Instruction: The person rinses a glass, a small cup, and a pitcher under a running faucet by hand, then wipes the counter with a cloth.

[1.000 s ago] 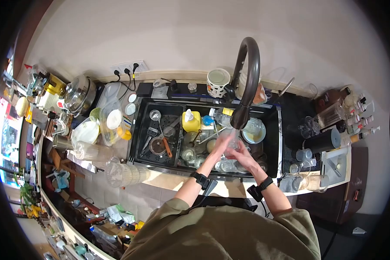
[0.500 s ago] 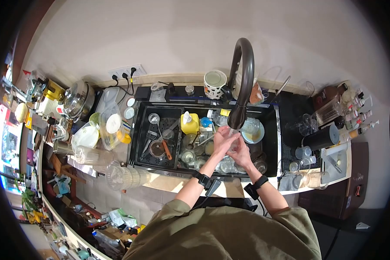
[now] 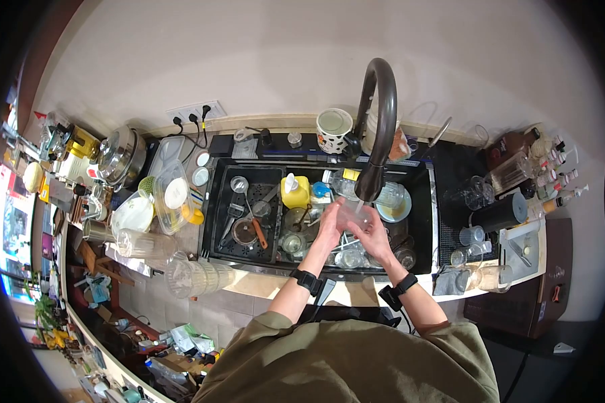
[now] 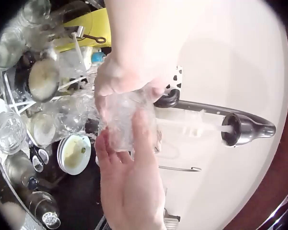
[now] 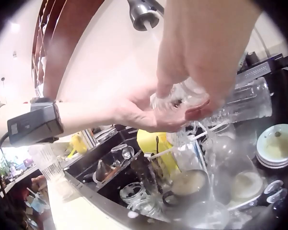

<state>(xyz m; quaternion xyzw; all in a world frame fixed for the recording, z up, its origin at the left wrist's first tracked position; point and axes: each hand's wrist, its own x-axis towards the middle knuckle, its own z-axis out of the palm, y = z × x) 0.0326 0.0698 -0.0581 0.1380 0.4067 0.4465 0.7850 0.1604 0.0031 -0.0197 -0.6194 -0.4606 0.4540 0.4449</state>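
Note:
A clear glass [image 4: 124,115] is held between both hands under the running stream of the dark faucet [image 3: 383,121]. My left hand [image 3: 329,227] grips one side of it, with the fingers bent round the wall in the left wrist view. On the other side my right hand [image 3: 373,238] holds it, thumb [image 4: 142,129] along the wall and fingers behind. Water from the spray head [image 4: 240,130] runs into and over the glass. Below the hands, the sink holds several glass jars [image 5: 141,199], a mug [image 5: 187,184] and thin white sticks.
A yellow pump bottle [image 3: 294,193] stands left of the hands in the sink. Stacked bowls [image 5: 278,146] sit to the right. The left basin holds a ladle [image 3: 239,184] and an orange-handled utensil [image 3: 259,232]. A spotted mug [image 3: 333,134] stands behind the sink.
Both hands stay at the stream but have shifted round the glass. The left hand has moved slightly left since half a second ago, and more of the glass shows between the hands.

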